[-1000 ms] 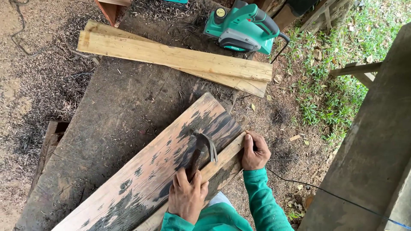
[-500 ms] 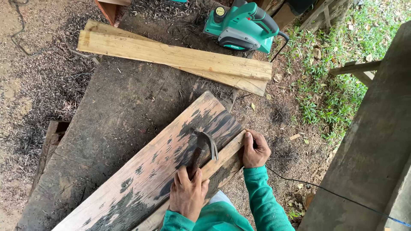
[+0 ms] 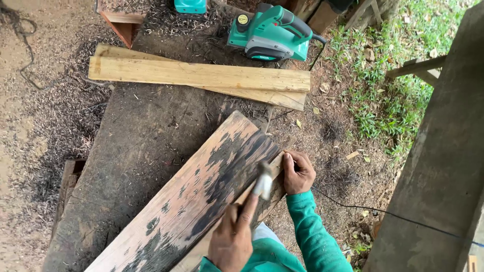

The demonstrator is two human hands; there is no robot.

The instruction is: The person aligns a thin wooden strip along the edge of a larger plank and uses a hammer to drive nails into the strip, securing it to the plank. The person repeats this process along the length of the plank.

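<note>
Clearly we are working a hammer [image 3: 262,180] over a long stained board [image 3: 196,201] that lies slantwise across the dark bench [image 3: 141,136], with a thinner strip [image 3: 275,166] running along its near edge. Our left hand [image 3: 233,241] is closed round the hammer's handle low down, fingers wrapped, and the head is blurred just above the strip. Our right hand [image 3: 298,173] is curled at the strip's upper end with fingertips pinched together; whether they hold a nail we cannot tell, it is too small to see. We judge the hammer head-heavy and stiff, best gripped near the end of the handle as it is now, since a hold closer to the head would cost swing. The board looks thick, rigid and weathered, probably heavy enough to stay put under blows, though its black patches may be slick or soft. We would take it by its long edges, not the splintery end. The strip seems light and liable to shift or split, so it wants steadying close to the strike with fingers kept to the side. Further off lie two pale planks [image 3: 201,75] and a green power planer [image 3: 272,34], well apart from our hands, amid shavings.
</note>
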